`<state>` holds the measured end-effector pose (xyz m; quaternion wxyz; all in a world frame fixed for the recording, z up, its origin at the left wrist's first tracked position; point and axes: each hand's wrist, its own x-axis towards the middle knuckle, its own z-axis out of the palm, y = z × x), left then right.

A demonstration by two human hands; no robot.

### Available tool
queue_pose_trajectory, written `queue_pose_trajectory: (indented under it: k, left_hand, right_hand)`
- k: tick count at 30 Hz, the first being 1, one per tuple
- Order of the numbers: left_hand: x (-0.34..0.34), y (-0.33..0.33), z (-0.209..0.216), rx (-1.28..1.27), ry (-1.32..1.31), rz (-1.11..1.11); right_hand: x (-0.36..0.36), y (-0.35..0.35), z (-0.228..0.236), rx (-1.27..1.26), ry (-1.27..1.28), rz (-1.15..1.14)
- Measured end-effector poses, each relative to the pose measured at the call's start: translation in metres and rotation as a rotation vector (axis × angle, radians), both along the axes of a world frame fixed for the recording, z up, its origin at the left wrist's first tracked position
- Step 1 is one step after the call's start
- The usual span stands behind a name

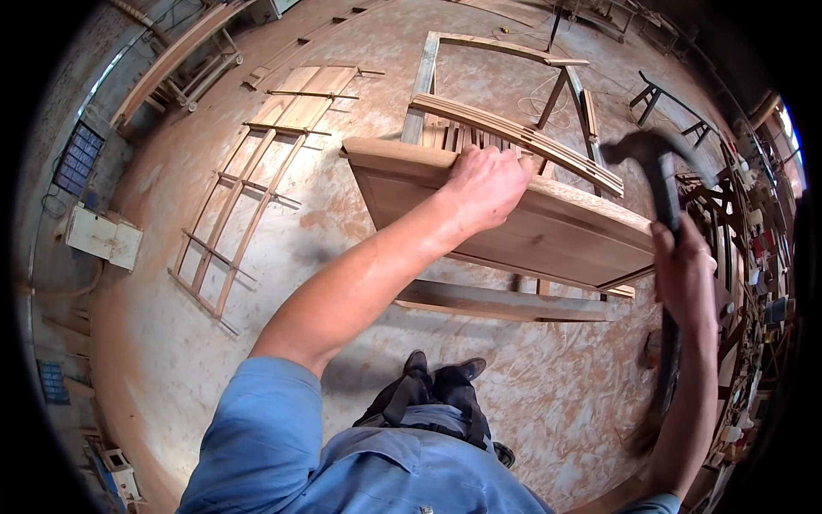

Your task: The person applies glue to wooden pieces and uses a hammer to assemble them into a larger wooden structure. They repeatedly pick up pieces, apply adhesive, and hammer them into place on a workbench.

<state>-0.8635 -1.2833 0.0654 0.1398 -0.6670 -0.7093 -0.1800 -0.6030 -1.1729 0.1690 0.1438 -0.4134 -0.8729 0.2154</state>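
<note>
A wooden panel (548,242) with a framed edge stands tilted in front of me. My left hand (490,184) is closed over its upper edge; the fingertips are hidden on the far side, so any small piece under them cannot be made out. My right hand (685,270) grips a claw hammer (661,163) by its dark handle, raised at the panel's right end and slightly blurred. Just beyond the panel, several slim curved wooden strips (514,133) lie across a wooden stand (422,90), with upright slats showing behind my left hand.
On the floor to the left lie slatted wooden frames (227,210) with crossbars. A white box (103,236) sits by the left wall. A dark sawhorse (672,103) stands at far right, near cluttered shelves (762,283). A low wooden beam (514,301) runs below the panel.
</note>
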Motion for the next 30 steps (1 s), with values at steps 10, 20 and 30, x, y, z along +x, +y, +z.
queue_pose_trajectory:
  k: [10, 20, 30]
  left_hand:
    - [0.002, -0.001, -0.002, -0.091, 0.008, -0.002]
    - [0.008, -0.005, 0.005, -0.075, 0.046, -0.026]
    - [0.008, -0.006, 0.005, -0.119, 0.030, -0.025]
  right_hand:
    - [-0.006, -0.014, 0.020, 0.157, 0.047, -0.089]
    - [0.014, -0.002, 0.007, 0.035, -0.152, -0.012]
    - [0.009, -0.009, 0.013, 0.035, -0.105, -0.018]
